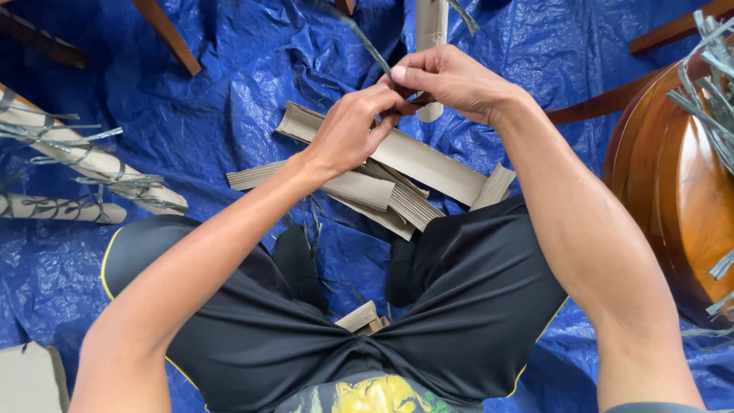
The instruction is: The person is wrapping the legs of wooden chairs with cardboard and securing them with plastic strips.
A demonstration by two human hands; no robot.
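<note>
Blue tarp (pixel 252 69) on floor. Above the cardboard pile (pixel 382 180), my left hand (pixel 353 126) and right hand (pixel 451 80) meet, both grips pinched on a grey strap (pixel 367 42) beside an upright cardboard tube (pixel 430 30).

Both hands (pixel 405 99) pinch a grey strap (pixel 365 40) over cardboard strips (pixel 397 180).

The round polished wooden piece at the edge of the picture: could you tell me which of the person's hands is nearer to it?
Right. The right hand is up at centre, closer to the round wooden piece; the left hand touches it fingertip to fingertip, on the side away from the wood, over the cardboard strips.
</note>
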